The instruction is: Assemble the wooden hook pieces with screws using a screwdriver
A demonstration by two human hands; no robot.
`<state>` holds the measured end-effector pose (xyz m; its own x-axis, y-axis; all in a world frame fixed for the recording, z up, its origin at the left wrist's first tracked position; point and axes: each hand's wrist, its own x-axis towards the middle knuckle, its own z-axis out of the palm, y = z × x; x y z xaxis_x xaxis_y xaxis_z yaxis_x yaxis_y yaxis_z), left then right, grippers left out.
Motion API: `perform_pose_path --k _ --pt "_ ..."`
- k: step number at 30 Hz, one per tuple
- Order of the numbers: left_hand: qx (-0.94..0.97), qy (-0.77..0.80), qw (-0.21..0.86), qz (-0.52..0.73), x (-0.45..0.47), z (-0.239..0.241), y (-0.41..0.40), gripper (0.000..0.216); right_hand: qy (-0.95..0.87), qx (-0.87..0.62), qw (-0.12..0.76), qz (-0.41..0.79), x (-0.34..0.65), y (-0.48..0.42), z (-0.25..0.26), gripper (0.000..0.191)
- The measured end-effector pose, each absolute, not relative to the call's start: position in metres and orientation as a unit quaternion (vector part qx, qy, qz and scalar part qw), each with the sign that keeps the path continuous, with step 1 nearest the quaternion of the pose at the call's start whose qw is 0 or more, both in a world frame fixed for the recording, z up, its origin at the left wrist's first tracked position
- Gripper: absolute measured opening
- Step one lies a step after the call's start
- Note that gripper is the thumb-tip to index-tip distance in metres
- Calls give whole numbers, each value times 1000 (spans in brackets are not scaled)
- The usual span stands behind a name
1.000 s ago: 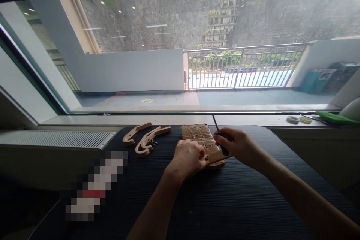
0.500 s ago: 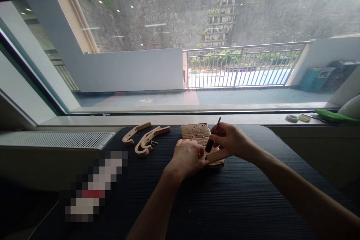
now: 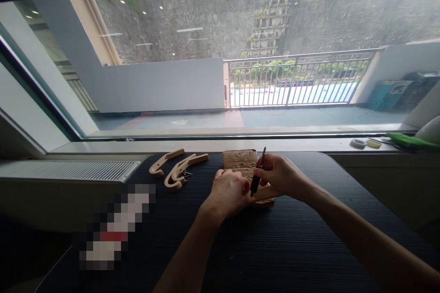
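Note:
My right hand (image 3: 277,171) is closed round a slim pen-like tool (image 3: 256,181), dark below and thinner and greyer at the top. It stands tilted, with its lower tip at the near end of a pale wooden piece (image 3: 268,192). My left hand (image 3: 228,191) is closed on that end of the wood, its fingers partly hiding it. Under the wood lies a brown corrugated cardboard piece (image 3: 239,158), pitted with many small holes. What the tool's tip does at the wood is too small to make out.
Several curved wooden hooks (image 3: 167,161) lie on the dark table (image 3: 292,247) to the left, with small metal screws (image 3: 187,174) beside them. On the windowsill at the right are tape rolls (image 3: 358,143) and a green item (image 3: 409,141). A white radiator (image 3: 75,171) stands left.
My right hand has moved slightly down and right, bringing the tool's lower tip down to the wood. My left hand stays in place.

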<state>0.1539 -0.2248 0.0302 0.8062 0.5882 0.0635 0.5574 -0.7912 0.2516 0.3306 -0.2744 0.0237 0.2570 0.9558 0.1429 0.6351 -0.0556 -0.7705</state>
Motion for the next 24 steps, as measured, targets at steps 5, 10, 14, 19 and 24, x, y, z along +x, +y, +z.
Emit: perform_pose_path --k 5,10,14,19,24 --pt "940 309 121 81 154 29 -226 21 -541 -716 392 203 335 -270 28 21" --pt "943 304 115 73 154 30 -226 21 -560 -699 368 248 330 -270 22 18" --pt "940 309 119 81 153 29 -225 17 -572 -664 419 239 331 -274 34 26" --pt "940 306 119 93 151 29 -226 15 -626 -676 335 198 345 -290 64 40" --pt "940 305 117 95 149 31 -228 16 -644 -705 245 166 349 -311 90 35"
